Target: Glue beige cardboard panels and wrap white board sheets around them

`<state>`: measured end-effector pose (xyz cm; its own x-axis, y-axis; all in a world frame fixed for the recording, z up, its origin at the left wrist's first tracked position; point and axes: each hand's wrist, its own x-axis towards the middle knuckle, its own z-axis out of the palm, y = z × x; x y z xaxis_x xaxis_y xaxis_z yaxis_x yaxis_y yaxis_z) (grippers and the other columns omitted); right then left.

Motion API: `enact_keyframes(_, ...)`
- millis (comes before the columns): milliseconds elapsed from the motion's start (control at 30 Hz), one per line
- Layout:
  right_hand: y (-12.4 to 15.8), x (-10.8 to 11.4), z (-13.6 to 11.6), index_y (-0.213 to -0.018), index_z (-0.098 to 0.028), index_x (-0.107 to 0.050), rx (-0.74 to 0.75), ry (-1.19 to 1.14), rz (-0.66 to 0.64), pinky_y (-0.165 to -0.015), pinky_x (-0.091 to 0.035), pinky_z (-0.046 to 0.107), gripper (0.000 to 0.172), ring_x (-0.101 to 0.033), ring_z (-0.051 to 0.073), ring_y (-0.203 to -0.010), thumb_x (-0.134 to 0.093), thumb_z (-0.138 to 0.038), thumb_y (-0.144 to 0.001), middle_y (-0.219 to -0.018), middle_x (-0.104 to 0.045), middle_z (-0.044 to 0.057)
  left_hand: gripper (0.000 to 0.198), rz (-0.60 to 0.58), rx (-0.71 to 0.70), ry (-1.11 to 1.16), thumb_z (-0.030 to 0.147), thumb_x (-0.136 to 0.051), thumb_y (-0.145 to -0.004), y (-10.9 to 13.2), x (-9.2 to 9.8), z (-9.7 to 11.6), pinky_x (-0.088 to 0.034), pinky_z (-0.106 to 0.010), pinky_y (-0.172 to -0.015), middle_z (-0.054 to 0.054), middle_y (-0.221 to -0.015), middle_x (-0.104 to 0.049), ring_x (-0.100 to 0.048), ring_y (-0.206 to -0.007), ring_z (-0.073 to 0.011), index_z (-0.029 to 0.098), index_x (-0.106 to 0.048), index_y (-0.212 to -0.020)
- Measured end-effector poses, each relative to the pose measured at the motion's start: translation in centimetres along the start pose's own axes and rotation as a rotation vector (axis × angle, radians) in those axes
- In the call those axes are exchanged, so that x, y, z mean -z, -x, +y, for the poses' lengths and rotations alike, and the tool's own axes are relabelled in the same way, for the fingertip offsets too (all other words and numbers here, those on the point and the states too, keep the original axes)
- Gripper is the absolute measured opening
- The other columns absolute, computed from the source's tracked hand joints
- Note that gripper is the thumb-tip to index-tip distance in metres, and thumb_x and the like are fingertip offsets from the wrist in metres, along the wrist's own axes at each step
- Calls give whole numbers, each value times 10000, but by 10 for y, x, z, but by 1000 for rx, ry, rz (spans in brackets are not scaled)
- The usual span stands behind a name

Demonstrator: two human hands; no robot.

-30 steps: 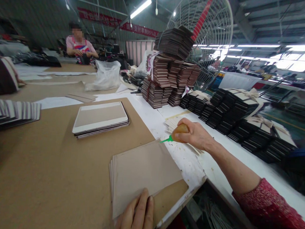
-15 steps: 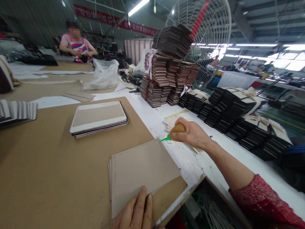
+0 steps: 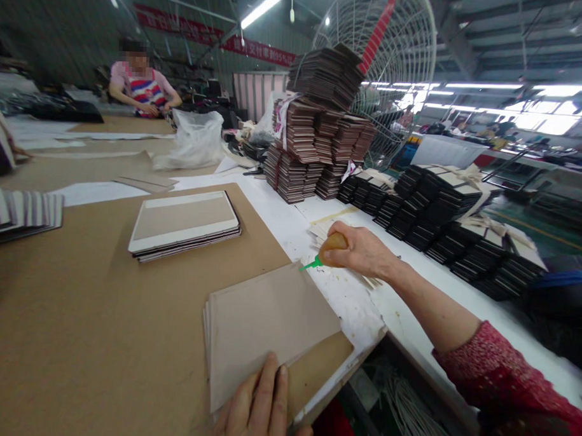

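Observation:
My right hand [image 3: 363,251] is wrapped round an amber glue bottle [image 3: 332,248] with a green nozzle. The nozzle tip is at the far right corner of a beige rectangular panel [image 3: 268,325], the top one of a small, slightly fanned stack. Flat on the panel's near edge lies my left hand [image 3: 258,401], its fingers stretched out. Beyond the panel, a neat stack of white-edged panels with beige centres [image 3: 186,222] rests on the brown board [image 3: 125,327].
Tied brown bundles [image 3: 298,142] tower at the back before a large fan [image 3: 396,69]. Black bundles [image 3: 439,204] line the right side. Pale strips [image 3: 326,231] lie beside the bottle. A plastic bag [image 3: 193,138] and a person [image 3: 140,89] are farther back. The table edge [image 3: 352,366] runs near right.
The whole view has shifted slightly. The nozzle stays at the panel's far corner, and my left hand keeps its place on the panel.

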<state>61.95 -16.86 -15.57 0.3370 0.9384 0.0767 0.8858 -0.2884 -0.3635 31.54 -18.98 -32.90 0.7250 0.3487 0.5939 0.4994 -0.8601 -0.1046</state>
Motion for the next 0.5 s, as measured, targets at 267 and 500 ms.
enact_keyframes(267,18,6,10,-920,-245,-567,-4,-85,-85,-523,-294,249,245,-532,153,-588,-648,-416,-764,-682,-644,-27,513,42,-78,-19,555,-554,-825,-3,-1,-6,-469,-329,-677,-94,-1204,-662,-610,-934,-235,165,-667,-1138)
enact_keyframes(500,21,5,7,-934,-244,-582,-28,-93,-66,-516,-295,256,247,-524,151,-573,-657,-388,-748,-671,-643,-23,522,22,-87,-37,552,-576,-810,-3,3,-8,-474,-330,-668,-103,-1220,-654,-619,-926,-236,166,-664,-1151)
